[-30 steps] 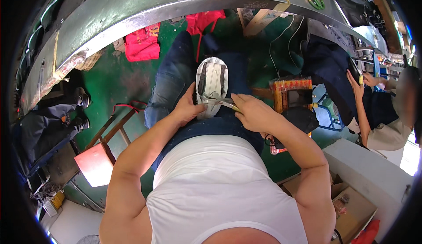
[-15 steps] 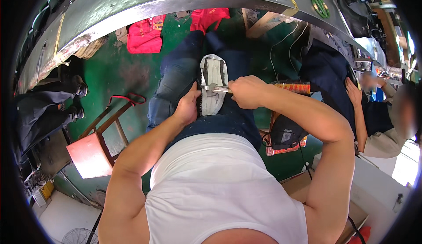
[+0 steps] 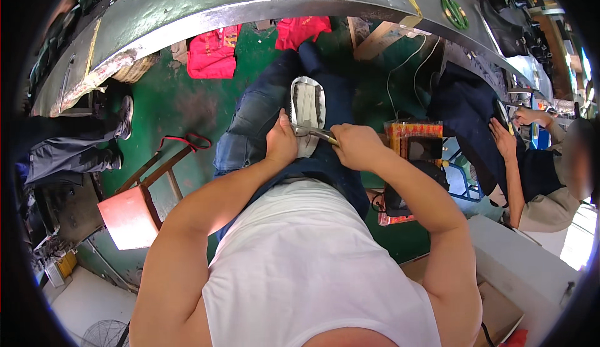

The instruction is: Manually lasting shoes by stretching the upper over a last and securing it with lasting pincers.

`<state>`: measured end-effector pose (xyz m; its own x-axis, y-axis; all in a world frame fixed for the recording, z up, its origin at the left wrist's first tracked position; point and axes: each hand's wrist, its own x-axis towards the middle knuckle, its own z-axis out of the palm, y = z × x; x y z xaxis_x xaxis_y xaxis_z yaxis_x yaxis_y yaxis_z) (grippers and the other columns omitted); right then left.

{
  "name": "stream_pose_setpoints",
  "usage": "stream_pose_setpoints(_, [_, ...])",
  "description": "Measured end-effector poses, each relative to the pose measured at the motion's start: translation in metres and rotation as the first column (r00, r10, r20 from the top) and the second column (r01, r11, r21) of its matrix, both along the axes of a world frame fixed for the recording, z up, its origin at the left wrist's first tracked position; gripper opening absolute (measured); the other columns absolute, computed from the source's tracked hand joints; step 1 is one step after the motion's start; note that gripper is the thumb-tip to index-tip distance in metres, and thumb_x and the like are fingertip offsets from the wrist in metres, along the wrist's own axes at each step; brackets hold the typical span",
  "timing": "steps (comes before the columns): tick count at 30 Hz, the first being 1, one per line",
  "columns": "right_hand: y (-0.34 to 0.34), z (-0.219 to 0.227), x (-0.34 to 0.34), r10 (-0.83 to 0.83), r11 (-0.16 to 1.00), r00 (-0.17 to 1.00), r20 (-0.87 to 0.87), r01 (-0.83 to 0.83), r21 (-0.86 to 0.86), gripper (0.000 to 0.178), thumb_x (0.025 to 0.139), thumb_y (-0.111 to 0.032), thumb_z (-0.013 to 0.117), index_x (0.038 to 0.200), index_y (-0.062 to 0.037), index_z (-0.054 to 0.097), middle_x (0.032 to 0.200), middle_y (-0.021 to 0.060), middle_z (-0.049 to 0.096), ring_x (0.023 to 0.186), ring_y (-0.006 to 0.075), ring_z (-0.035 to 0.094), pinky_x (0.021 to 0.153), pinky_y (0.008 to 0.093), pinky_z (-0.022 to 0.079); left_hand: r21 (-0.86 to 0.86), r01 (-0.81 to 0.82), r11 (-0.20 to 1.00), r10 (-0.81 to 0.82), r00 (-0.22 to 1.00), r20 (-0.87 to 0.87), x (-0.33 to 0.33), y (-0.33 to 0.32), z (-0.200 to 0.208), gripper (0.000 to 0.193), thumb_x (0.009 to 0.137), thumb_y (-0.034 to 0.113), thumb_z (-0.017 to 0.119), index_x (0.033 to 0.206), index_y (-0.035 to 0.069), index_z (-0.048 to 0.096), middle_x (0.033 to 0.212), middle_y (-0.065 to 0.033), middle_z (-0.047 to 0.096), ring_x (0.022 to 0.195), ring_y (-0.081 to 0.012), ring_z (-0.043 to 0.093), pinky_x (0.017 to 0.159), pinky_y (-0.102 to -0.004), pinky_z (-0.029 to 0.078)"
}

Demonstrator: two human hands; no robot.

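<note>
A shoe on a last lies sole up on my lap between my thighs, its pale insole board framed by a dark and white turned-in edge. My left hand is closed against the shoe's left side near the end closest to me, thumb pointing up along it. My right hand grips the handle of metal lasting pincers. The tool's head lies across the near part of the shoe, close to my left thumb. My hands partly cover the shoe's near end, and the exact bite of the jaws is too small to tell.
A metal-edged workbench curves across the far side, with green-handled scissors on it. A red-seated wooden chair stands at left. At right a co-worker sits with a dark apron. Red cloth bags lie under the bench.
The pincers and both hands have shifted toward the shoe's near end. My left hand has come further over the shoe, the pincers are now slanted, and my right elbow has drawn in.
</note>
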<state>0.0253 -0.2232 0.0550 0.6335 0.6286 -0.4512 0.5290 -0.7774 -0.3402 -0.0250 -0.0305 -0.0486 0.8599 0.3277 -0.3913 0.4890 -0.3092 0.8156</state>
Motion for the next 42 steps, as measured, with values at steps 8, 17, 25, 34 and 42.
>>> stream_pose_setpoints(8, [-0.014, -0.019, 0.005, -0.033, 0.984, 0.969, 0.244, -0.011, 0.178, 0.045, 0.087, -0.013, 0.064, 0.125, 0.0085, 0.052, 0.11, 0.0228, 0.062, 0.105, 0.0418, 0.061, 0.088, 0.046, 0.052, 0.051, 0.135, 0.99, -0.141, 0.976, 0.168, -0.007, -0.001, 0.004, 0.056, 0.107, 0.031, 0.031, 0.148, -0.007, 0.035, 0.137, -0.0327, 0.051, 0.126, -0.0457, 0.052, 0.106, -0.0442, 0.043])
stream_pose_setpoints(17, [-0.022, -0.028, -0.001, -0.192, 0.974, 0.974, 0.123, 0.173, 0.149, 0.021, 0.09, -0.018, 0.062, 0.104, -0.0023, 0.058, 0.093, 0.0195, 0.066, 0.087, 0.0387, 0.067, 0.077, 0.0485, 0.054, 0.283, 0.394, 0.875, -0.443, 0.886, 0.135, -0.016, 0.007, 0.013, 0.056, 0.105, 0.029, 0.039, 0.157, 0.015, 0.024, 0.148, -0.0405, 0.031, 0.128, -0.0532, 0.046, 0.106, -0.0464, 0.043])
stream_pose_setpoints(25, [-0.014, 0.031, 0.069, -0.316, 0.943, 0.733, -0.602, 0.311, -0.116, 0.031, 0.093, -0.03, 0.063, 0.099, 0.0005, 0.059, 0.078, 0.0113, 0.068, 0.067, 0.019, 0.067, 0.061, 0.0364, 0.053, 0.243, 0.467, 0.85, -0.495, 0.867, 0.065, -0.005, 0.016, 0.019, 0.058, 0.104, 0.03, 0.041, 0.158, 0.022, 0.02, 0.143, -0.0474, 0.029, 0.12, -0.0595, 0.048, 0.102, -0.0509, 0.046])
stream_pose_setpoints(34, [0.016, -0.002, 0.071, -0.146, 0.982, 0.983, -0.114, 0.157, 0.1, 0.047, 0.103, -0.04, 0.045, 0.104, 0.0049, 0.059, 0.092, 0.0282, 0.067, 0.09, 0.0463, 0.064, 0.079, 0.0524, 0.05, 0.269, 0.554, 0.788, -0.596, 0.795, 0.109, 0.0, 0.023, 0.017, 0.055, 0.104, 0.028, 0.042, 0.156, 0.019, 0.028, 0.133, -0.0512, 0.037, 0.112, -0.0605, 0.053, 0.098, -0.0516, 0.048])
stream_pose_setpoints(42, [0.008, -0.009, 0.05, -0.169, 0.973, 0.973, -0.155, 0.19, 0.128, 0.049, 0.103, -0.042, 0.043, 0.102, 0.0034, 0.062, 0.094, 0.0275, 0.068, 0.092, 0.0456, 0.065, 0.082, 0.0519, 0.05, 0.191, 0.625, 0.757, -0.643, 0.765, 0.047, 0.004, 0.025, 0.045, 0.056, 0.103, 0.029, 0.044, 0.156, 0.02, 0.027, 0.13, -0.0514, 0.041, 0.123, -0.0602, 0.045, 0.107, -0.0496, 0.041])
